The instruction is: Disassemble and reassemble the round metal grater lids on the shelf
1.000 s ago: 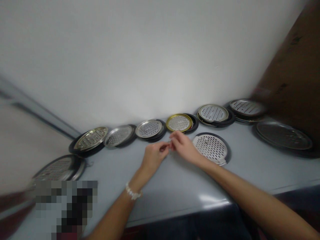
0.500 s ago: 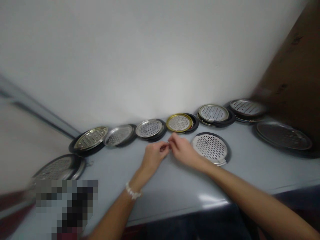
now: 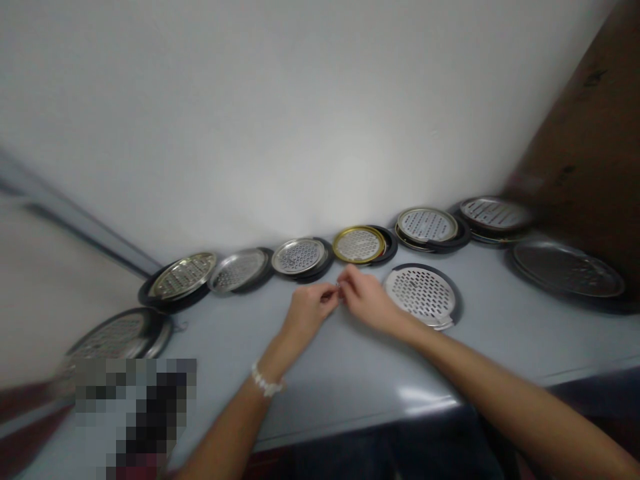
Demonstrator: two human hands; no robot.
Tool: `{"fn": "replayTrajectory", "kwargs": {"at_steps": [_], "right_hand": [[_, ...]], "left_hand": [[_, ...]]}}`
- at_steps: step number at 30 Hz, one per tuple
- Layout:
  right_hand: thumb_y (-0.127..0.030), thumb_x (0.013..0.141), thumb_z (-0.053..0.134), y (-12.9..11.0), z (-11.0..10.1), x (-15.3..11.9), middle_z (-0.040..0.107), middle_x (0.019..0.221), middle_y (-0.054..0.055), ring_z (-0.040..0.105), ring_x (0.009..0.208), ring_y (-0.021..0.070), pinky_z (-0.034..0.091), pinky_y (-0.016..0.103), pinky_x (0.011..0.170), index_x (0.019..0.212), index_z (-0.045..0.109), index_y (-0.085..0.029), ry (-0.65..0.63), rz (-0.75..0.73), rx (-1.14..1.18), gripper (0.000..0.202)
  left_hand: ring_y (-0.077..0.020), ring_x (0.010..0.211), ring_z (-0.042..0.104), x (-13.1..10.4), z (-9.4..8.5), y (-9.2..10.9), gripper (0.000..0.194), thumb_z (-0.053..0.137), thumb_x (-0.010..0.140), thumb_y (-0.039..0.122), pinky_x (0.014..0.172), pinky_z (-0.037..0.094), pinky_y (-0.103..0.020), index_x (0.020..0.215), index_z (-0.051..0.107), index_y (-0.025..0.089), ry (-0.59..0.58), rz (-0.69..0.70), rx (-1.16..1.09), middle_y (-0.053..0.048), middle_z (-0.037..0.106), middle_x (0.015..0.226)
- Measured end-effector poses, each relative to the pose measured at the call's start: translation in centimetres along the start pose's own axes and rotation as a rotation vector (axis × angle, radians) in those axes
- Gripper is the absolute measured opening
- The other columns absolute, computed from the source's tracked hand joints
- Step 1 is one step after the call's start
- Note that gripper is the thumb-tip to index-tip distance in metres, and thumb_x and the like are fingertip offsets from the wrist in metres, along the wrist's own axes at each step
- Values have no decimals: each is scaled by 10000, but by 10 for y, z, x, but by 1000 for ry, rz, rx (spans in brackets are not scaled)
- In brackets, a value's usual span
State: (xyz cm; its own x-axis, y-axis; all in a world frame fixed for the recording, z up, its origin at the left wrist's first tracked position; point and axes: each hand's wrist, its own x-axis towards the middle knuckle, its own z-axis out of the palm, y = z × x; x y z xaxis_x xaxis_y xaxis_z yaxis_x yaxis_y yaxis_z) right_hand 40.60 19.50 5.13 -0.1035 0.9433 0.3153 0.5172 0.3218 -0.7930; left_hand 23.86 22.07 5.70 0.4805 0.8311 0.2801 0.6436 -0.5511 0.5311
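My left hand point(image 3: 311, 308) and my right hand point(image 3: 364, 298) meet fingertip to fingertip above the grey table point(image 3: 320, 393). Both are closed in a pinch. Whatever lies between the fingertips is too small to make out. Just right of my right hand, a round metal grater disc point(image 3: 421, 293) with slots and a dark rim lies flat; my forearm passes close to its lower edge. Behind my hands lie a gold-rimmed grater disc point(image 3: 359, 245) and a silver-rimmed one point(image 3: 299, 257), each resting on a black ring.
More round grater discs line the wall, among them a shallow one point(image 3: 239, 272), a brassy one point(image 3: 184, 276) and a stack point(image 3: 427, 225) at right. A dark round tray point(image 3: 567, 269) lies far right, beside a brown cardboard box point(image 3: 590, 173). A pixelated patch covers the lower left.
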Motion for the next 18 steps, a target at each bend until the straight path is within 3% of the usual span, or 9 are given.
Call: {"fn": "replayTrajectory", "kwargs": {"at_steps": [6,18], "right_hand": [[-146,920,489,0,-1,3,672,702,-4,645,672,165,427,260,637,834,528,-224,12,85,162,123],[-164,932,473,2,0,0,660,769,19,621,735,187,372,277,664,901,554,-214,12,11,-31,100]], "left_hand": [[-189,722,717,1,-2,1,171,633,858,174,686,478,-248,915,793,192,-14,7,-51,-58,799,847],[-201,727,709,0,1,2,168,631,848,139,707,473,-261,889,789,174,-59,43,38,-79,791,844]]}}
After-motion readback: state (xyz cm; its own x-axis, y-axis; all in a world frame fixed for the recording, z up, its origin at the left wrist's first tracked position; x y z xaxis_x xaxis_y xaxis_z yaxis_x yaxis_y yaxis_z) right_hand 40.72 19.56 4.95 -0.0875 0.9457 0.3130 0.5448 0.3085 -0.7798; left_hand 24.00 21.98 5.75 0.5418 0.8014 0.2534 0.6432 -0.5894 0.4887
